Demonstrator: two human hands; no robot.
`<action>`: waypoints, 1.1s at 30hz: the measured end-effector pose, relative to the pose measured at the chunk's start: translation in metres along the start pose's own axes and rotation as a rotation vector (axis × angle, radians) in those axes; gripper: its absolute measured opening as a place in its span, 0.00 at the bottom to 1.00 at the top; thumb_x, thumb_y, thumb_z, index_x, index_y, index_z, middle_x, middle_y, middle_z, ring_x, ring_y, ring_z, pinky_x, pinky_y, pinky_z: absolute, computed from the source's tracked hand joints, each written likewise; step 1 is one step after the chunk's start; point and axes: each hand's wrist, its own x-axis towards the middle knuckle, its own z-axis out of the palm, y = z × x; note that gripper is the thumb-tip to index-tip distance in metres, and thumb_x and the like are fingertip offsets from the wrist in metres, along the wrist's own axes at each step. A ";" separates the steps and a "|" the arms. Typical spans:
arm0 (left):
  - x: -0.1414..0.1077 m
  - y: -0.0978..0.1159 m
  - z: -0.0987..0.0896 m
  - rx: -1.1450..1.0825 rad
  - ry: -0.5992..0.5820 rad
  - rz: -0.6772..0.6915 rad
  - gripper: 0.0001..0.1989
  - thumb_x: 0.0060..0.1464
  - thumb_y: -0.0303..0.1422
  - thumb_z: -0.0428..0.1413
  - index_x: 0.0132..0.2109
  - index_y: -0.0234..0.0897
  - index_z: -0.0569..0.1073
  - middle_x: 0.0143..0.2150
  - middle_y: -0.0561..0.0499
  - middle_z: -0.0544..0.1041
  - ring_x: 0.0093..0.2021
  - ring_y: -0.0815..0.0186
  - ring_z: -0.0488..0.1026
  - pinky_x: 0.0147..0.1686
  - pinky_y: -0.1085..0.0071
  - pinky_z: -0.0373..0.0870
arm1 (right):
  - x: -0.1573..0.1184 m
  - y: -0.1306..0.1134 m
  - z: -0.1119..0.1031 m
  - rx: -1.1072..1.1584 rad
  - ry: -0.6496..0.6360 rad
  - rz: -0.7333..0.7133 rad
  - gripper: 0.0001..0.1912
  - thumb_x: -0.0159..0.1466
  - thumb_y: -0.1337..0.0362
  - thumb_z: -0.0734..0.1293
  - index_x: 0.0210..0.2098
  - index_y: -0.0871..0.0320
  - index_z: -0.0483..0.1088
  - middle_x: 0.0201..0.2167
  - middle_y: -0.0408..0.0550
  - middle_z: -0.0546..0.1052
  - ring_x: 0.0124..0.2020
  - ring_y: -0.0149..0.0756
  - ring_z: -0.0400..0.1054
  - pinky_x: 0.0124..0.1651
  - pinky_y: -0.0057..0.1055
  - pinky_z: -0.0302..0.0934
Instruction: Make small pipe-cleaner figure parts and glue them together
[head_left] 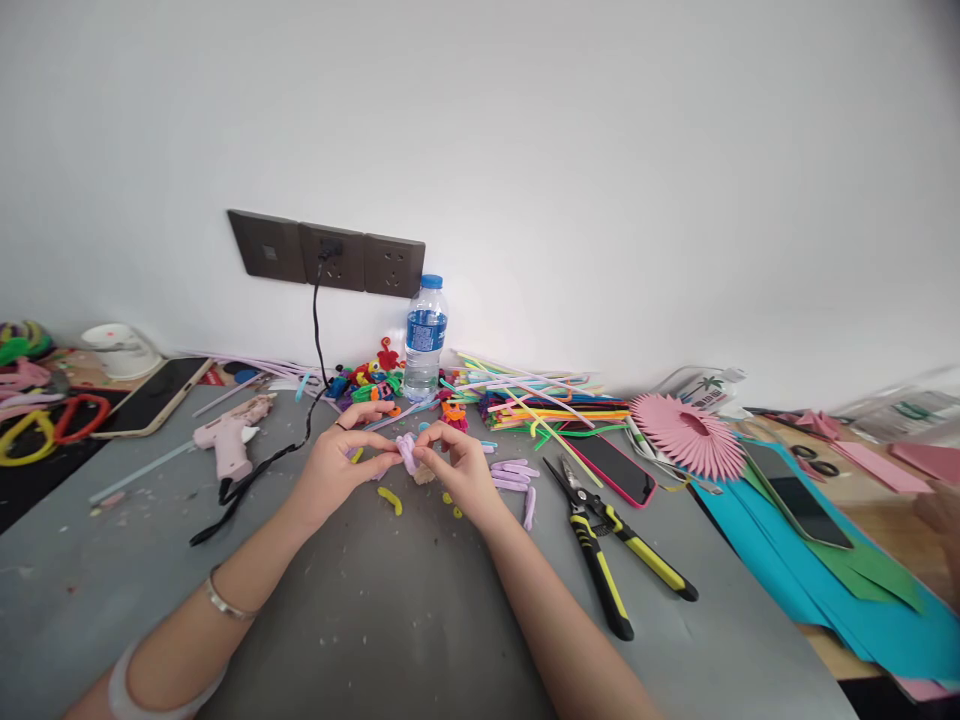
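Observation:
Between my two hands, over the middle of the grey mat, is a small bundle of lilac pipe cleaner pieces. My left hand pinches it from the left with thumb and index finger, its other fingers raised. From the right, my right hand holds it with closed fingertips. A small beige piece shows under my right fingers. Bent lilac pieces lie just right of my right hand. A yellow piece rests on the mat below my hands.
Pliers with yellow-black handles lie open at the right, near a red-edged phone. Behind stand a water bottle and piled pipe cleaners. A pink glue gun with a black cable is left; blue paper lies far right.

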 end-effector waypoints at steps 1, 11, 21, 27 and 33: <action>0.000 0.000 0.000 0.004 -0.002 0.007 0.11 0.49 0.44 0.63 0.30 0.43 0.82 0.55 0.45 0.73 0.58 0.52 0.68 0.56 0.57 0.70 | 0.000 0.000 0.000 -0.007 0.003 -0.003 0.09 0.62 0.58 0.68 0.31 0.56 0.72 0.28 0.44 0.74 0.32 0.35 0.66 0.40 0.33 0.56; -0.001 0.000 -0.001 0.010 0.003 0.040 0.10 0.49 0.43 0.63 0.31 0.43 0.82 0.54 0.46 0.74 0.56 0.53 0.69 0.56 0.57 0.69 | -0.001 -0.004 0.002 0.003 0.032 -0.063 0.08 0.62 0.58 0.67 0.30 0.56 0.71 0.28 0.44 0.72 0.33 0.35 0.66 0.41 0.32 0.60; -0.002 0.001 0.002 0.022 0.033 0.041 0.08 0.50 0.41 0.63 0.31 0.43 0.82 0.51 0.46 0.76 0.55 0.54 0.71 0.56 0.58 0.69 | -0.002 -0.003 0.005 -0.041 0.049 -0.123 0.07 0.63 0.61 0.67 0.30 0.56 0.70 0.28 0.44 0.72 0.33 0.35 0.65 0.40 0.32 0.59; -0.003 0.000 0.005 -0.018 0.011 -0.022 0.08 0.50 0.39 0.63 0.31 0.41 0.82 0.48 0.46 0.80 0.50 0.55 0.75 0.55 0.58 0.70 | -0.003 -0.001 0.005 -0.073 0.039 -0.148 0.06 0.64 0.63 0.65 0.31 0.56 0.70 0.29 0.45 0.72 0.34 0.36 0.66 0.41 0.32 0.58; -0.005 0.004 0.006 0.011 0.027 -0.019 0.09 0.51 0.40 0.61 0.30 0.41 0.82 0.48 0.47 0.80 0.50 0.56 0.75 0.55 0.59 0.69 | -0.003 0.000 0.005 -0.109 0.049 -0.200 0.04 0.64 0.66 0.65 0.32 0.56 0.70 0.28 0.44 0.72 0.33 0.34 0.66 0.42 0.33 0.58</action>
